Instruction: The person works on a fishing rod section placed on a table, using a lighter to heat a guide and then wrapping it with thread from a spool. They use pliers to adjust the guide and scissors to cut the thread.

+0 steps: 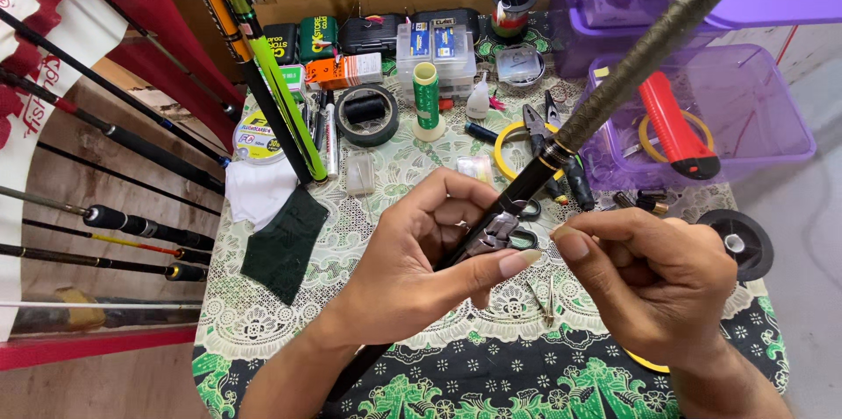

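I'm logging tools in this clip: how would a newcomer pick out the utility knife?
Start at the clear purple plastic tub on the table's right side, behind the right hand. Inside it lies the utility knife, angled, partly over a yellow ring. Its bright red body with a black end is the tub's only red item.

The fishing rod [614, 77] has a matt, woven-textured upper blank, a gold metal ring and a glossy black lower section. The table [289, 340] wears patterned cloth with lace print. The storage box [772, 112], upper right, is translucent purple plastic; the cutter [674, 125] inside is glossy red plastic.
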